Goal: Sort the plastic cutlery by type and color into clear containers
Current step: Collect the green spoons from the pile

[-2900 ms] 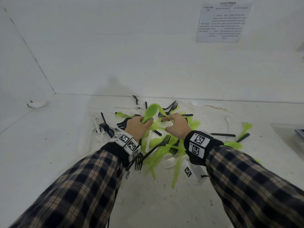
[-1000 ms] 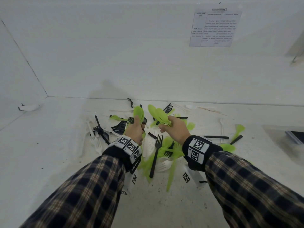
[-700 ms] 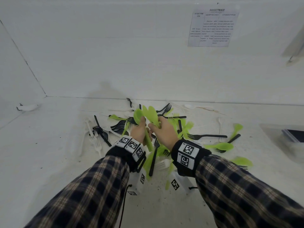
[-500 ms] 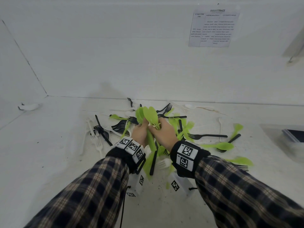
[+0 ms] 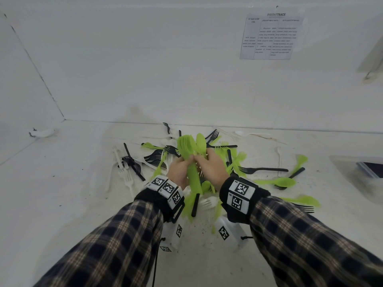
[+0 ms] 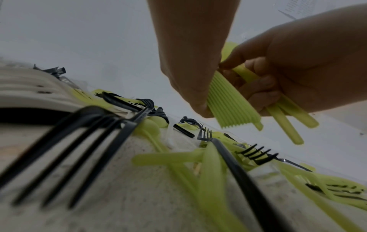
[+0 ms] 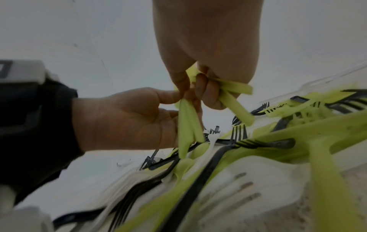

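Two hands are meeting above a messy pile of black, white and green plastic cutlery (image 5: pixel 244 162). Left hand (image 5: pixel 179 169) is gripping a neat stack of smooth green plastic forks (image 5: pixel 189 162). Right hand (image 5: pixel 211 167) is pinching thin green plastic spoons (image 5: pixel 200 142) just right of them.
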`<act>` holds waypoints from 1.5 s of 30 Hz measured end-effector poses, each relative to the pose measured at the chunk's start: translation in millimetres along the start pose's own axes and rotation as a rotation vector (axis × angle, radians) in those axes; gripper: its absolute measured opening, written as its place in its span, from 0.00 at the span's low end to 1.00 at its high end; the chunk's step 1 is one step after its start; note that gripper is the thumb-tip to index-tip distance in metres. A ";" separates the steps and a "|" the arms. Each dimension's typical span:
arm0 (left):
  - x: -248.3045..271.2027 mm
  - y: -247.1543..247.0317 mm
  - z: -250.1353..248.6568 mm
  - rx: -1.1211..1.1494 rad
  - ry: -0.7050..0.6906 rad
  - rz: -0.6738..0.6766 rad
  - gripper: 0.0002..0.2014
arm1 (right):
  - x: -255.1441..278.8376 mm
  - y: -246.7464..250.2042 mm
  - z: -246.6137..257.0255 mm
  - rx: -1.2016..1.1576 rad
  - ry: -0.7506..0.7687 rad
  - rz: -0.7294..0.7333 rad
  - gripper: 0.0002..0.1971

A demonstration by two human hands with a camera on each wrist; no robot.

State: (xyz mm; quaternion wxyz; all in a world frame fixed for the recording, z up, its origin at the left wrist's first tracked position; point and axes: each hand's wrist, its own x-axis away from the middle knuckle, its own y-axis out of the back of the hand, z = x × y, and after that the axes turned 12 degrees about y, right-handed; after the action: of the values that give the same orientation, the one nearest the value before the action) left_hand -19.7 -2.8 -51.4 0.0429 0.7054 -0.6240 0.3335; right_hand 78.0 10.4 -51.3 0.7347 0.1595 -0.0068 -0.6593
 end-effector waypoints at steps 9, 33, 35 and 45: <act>5.7 -1.3 5.6 0.011 -0.014 0.014 0.07 | 9.1 -4.9 -2.9 0.218 0.134 -0.049 0.08; 16.0 -15.5 24.8 -0.012 -0.034 -0.025 0.09 | 22.9 14.5 17.0 0.325 0.006 0.181 0.18; 17.5 -14.9 24.5 -0.045 -0.029 -0.030 0.10 | 19.9 15.0 15.7 0.370 0.023 0.206 0.17; 21.9 -15.8 18.8 0.018 -0.024 -0.085 0.14 | 20.5 12.4 13.6 0.171 0.108 0.081 0.13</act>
State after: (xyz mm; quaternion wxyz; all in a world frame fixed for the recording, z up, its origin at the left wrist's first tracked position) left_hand 2.4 -27.0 -48.9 0.0431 0.7354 -0.5911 0.3285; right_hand 89.7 -11.6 -39.5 0.7438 0.2565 -0.0298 -0.6165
